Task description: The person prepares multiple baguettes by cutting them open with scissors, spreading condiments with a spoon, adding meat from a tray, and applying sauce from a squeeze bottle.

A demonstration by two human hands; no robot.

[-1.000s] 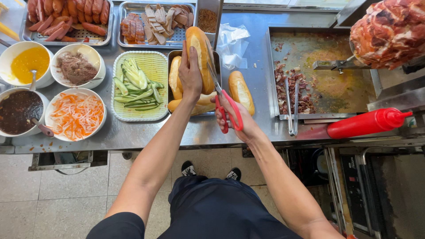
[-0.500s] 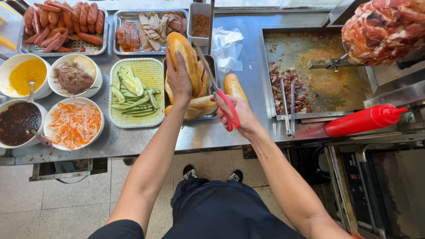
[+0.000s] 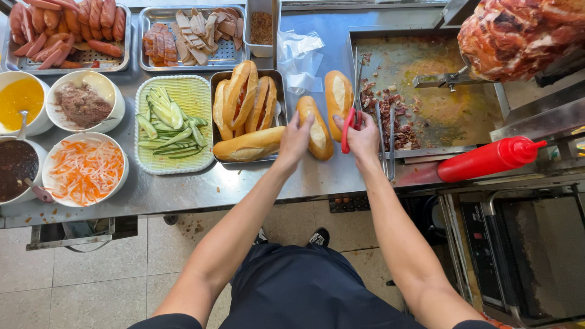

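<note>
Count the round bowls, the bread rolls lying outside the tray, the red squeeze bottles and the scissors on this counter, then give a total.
round bowls: 4
bread rolls outside the tray: 2
red squeeze bottle: 1
red-handled scissors: 1
Total: 8

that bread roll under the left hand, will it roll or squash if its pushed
The bread roll lies flat on the steel counter under the left hand. Its long rounded shape could probably roll sideways if nudged. It looks crusty and airy, so likely light, and may dent or crack under a firm squeeze.
</note>
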